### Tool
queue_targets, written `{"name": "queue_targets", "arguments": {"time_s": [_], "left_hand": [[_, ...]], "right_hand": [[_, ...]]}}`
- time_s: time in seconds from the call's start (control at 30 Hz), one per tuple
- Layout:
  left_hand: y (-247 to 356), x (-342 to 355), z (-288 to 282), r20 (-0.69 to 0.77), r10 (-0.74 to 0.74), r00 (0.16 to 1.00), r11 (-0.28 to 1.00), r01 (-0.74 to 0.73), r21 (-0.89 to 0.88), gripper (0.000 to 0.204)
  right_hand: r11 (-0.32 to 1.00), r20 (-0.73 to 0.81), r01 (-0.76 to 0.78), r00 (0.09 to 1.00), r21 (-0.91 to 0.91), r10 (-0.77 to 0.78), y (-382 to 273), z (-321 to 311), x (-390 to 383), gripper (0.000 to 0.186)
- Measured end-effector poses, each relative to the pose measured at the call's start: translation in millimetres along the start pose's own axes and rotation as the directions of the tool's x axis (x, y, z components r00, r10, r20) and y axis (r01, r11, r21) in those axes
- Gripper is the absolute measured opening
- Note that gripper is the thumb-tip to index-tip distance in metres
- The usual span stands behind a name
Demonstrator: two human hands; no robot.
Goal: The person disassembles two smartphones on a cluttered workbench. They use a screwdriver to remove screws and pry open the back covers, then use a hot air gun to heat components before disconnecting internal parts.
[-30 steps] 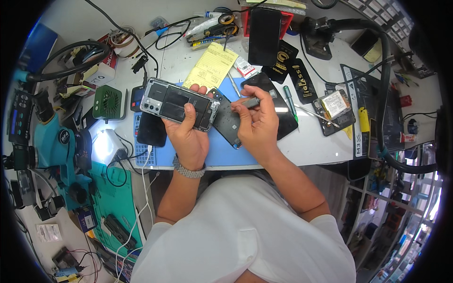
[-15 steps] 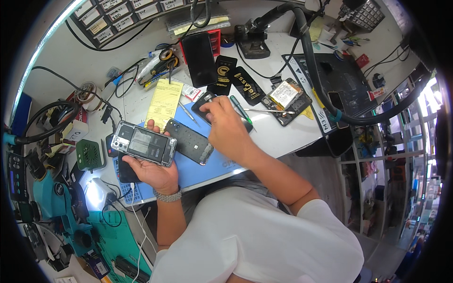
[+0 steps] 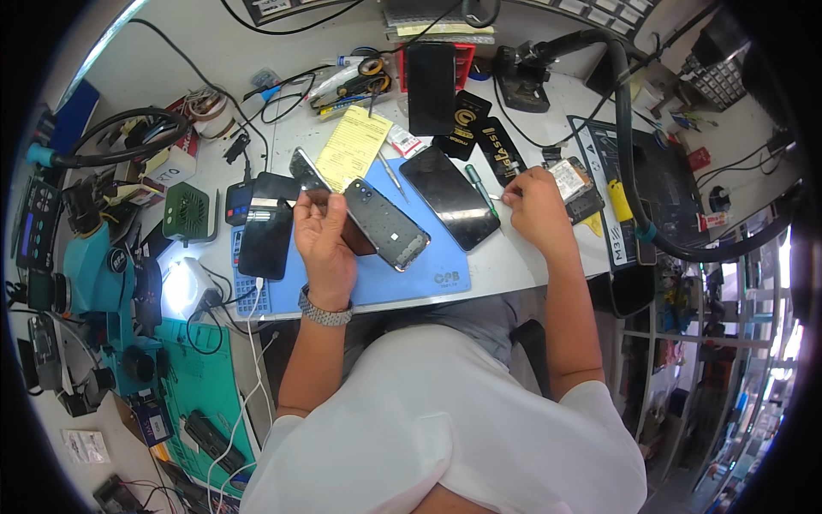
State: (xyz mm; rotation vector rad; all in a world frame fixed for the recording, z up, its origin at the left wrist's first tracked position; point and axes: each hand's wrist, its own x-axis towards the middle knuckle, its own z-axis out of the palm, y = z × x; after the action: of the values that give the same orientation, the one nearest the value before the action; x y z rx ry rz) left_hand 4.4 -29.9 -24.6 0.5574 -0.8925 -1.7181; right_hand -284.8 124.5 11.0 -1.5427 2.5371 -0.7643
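Observation:
My left hand [image 3: 327, 244] holds a phone [image 3: 313, 178] tilted up on edge, its fingers partly hidden behind it. Beside it, on the blue mat [image 3: 390, 287], lies a dark phone back cover [image 3: 383, 224] with camera openings. My right hand [image 3: 541, 210] is closed, its fingertips pinching a thin metal tool [image 3: 496, 199]; most of the tool is hidden. A black phone screen [image 3: 449, 199] lies face up between the hands, with a green screwdriver [image 3: 481, 189] by its right edge. Behind my right hand sits an opened phone [image 3: 586, 199] with a pale battery.
Another black phone [image 3: 267, 227] lies left of my left hand. A yellow paper [image 3: 355, 146] and tweezers-like silver tool [image 3: 394, 181] lie at the mat's far edge. A thick black flexible arm [image 3: 625, 128] curves over the right side. A small green fan [image 3: 190, 212] stands at left.
My left hand has tipped the phone from flat to on edge. My right hand has moved right, from the black screen to the thin metal tool. The view has shifted.

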Motion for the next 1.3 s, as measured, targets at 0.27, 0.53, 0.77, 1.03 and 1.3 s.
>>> {"name": "queue_targets", "arguments": {"time_s": [0.27, 0.53, 0.77, 1.03, 1.3], "left_hand": [[9.0, -1.8, 29.4, 0.018, 0.132, 0.991, 0.959, -0.132, 0.252, 0.073], [11.8, -1.8, 34.1, -0.003, 0.102, 0.995, 0.977, -0.1, 0.186, 0.063], [15.7, -2.6, 31.9, 0.011, 0.011, 1.0, 0.986, -0.012, 0.167, 0.058], [16.5, -2.4, 38.0, -0.007, 0.035, 0.999, 0.982, -0.033, 0.186, 0.062], [18.7, -0.6, 49.8, -0.059, 0.029, 0.998, 0.969, -0.014, 0.247, 0.062]], "right_hand": [[0.98, -0.066, 0.05, 0.996, -0.194, -0.064, -6.2, 7.9, -0.8, 0.003], [0.989, -0.251, -0.015, 0.968, -0.144, -0.022, 1.8, 3.6, 13.2, 0.008], [0.915, -0.511, 0.404, 0.786, 0.002, -0.347, -25.6, -6.6, 12.2, 0.014], [0.823, -0.646, 0.548, 0.684, 0.148, -0.339, -41.7, 0.5, -1.8, 0.038], [0.52, -0.496, 0.402, 0.867, 0.754, 0.05, -79.7, 35.3, -20.9, 0.029]]}}
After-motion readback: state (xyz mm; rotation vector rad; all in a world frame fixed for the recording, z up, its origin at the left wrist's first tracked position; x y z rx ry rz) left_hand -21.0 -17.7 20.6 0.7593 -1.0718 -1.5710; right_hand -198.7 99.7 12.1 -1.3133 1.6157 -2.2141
